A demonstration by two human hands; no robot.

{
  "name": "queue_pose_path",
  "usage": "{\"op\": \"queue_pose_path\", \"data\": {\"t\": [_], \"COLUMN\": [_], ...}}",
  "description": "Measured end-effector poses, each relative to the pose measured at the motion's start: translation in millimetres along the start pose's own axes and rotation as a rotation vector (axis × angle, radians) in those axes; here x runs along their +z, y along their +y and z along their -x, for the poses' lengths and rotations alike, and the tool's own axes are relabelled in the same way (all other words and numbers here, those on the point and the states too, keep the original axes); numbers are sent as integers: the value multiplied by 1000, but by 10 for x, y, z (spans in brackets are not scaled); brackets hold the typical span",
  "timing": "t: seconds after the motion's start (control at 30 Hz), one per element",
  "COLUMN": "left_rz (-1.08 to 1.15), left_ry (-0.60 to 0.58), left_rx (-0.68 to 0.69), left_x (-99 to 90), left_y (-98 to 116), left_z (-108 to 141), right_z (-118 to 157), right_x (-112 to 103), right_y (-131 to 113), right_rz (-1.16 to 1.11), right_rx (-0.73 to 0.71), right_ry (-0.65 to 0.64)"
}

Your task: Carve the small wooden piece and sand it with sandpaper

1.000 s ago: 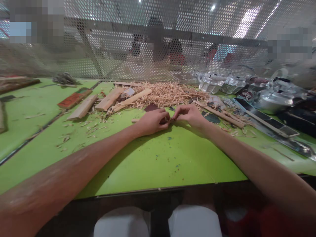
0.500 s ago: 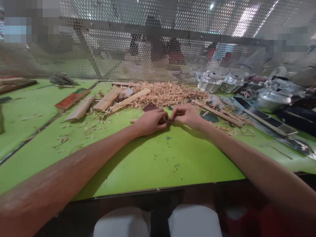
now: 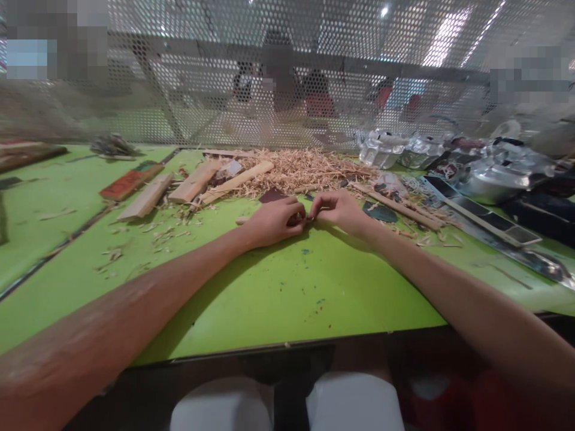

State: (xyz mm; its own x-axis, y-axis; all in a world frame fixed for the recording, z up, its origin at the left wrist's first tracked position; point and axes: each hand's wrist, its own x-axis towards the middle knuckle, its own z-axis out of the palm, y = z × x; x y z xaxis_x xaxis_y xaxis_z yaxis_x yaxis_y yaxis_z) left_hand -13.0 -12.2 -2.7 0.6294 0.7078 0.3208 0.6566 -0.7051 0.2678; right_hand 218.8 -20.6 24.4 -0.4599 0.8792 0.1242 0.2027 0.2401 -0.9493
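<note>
Plainly, with the spot where the hands meet as the dial's centre and twelve pointing away from the wearer, tiny blue and red specks (image 3: 319,301) dot the glossy lime-green tabletop (image 3: 251,299) towards six. At the centre, the bare left hand (image 3: 281,218) is curled closed, apparently around a thin pale wooden stick (image 3: 242,221), whose blunt end pokes out at nine. The bare right hand (image 3: 339,209) is drawn into a pinch right beside the left fingertips; what lies between its thumb and fingers cannot be made out. For such close fingertip work, the left grip would best stay firm and low, with the right pinch light and near the held end, so the wood neither rolls nor bends. Just beyond, a flat maroon scrap (image 3: 272,195) lies towards eleven and a long tan wooden strip (image 3: 398,206) towards two. Farther, at twelve, curly blond wood shavings (image 3: 314,170) lie heaped before a grey perforated metal screen (image 3: 215,114).
</note>
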Motion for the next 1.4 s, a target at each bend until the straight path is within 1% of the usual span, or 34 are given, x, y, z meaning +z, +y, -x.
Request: {"op": "queue_pose_path", "data": {"t": [0.37, 0.5, 0.7, 1.0, 1.17, 1.4], "left_rz": [1, -8, -1, -16, -18, -20], "left_ry": [-6, 5, -1, 11, 4, 18], "left_rx": [9, 19, 18, 28, 20, 27], "left_x": [-14, -2, -4, 10, 11, 19], "left_y": [-8, -17, -15, -33, -29, -41], "left_z": [4, 2, 5, 5, 4, 11], "right_z": [19, -15, -76, -27, 7, 8], "right_x": [32, 7, -45, 0, 27, 45], "right_y": [-8, 40, 80, 42, 38, 28], "right_rz": [75, 116, 161, 142, 105, 118], "right_rx": [-14, -35, -65, -69, -46, -34], "right_ry": [16, 27, 7, 24, 43, 42]}}
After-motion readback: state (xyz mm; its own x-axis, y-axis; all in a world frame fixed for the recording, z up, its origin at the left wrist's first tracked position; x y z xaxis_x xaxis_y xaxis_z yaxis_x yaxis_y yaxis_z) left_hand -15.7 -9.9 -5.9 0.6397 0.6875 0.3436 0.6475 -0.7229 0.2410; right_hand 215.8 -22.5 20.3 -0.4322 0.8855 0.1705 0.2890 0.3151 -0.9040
